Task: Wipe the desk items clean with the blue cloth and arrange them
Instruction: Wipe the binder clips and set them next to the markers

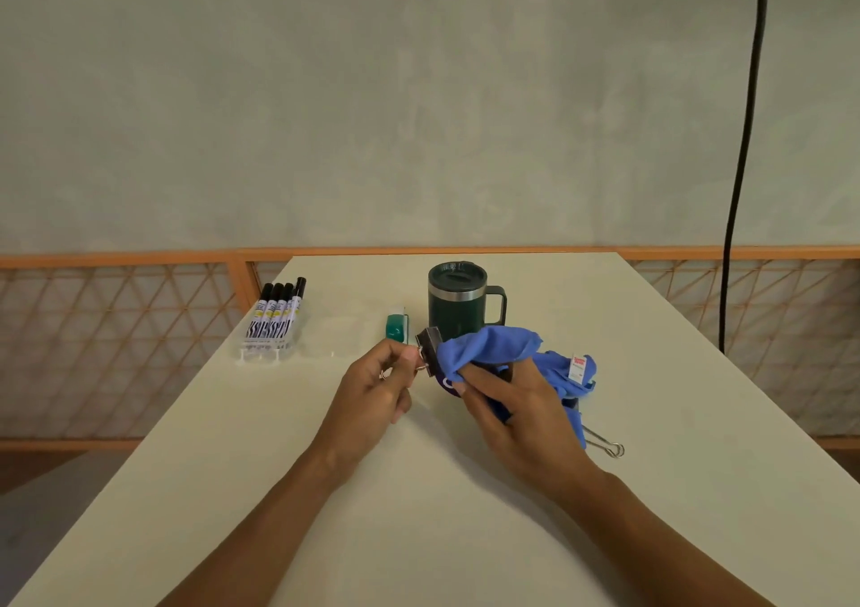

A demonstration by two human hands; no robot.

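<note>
While it is pinched by its wire handles, a small black binder clip (429, 342) is held against the blue cloth (493, 346) just above the desk (419, 536).
The clip is kept in front of the dark green mug (458, 304), its wire loops nipped between thumb and fingertips of the left hand (372, 392). A bunched fold of cloth is gripped in the curled fingers of the right hand (521, 415) and pressed to the clip's black body. The clip is judged light and rigid, with smooth metal that may slip and handles that may swivel, so both loops are best squeezed together or the flat sides taken. The cloth is soft and limp, and is best gathered in the palm. A second clip (605, 446) is left on the desk, partly covered by the cloth's hanging end.
</note>
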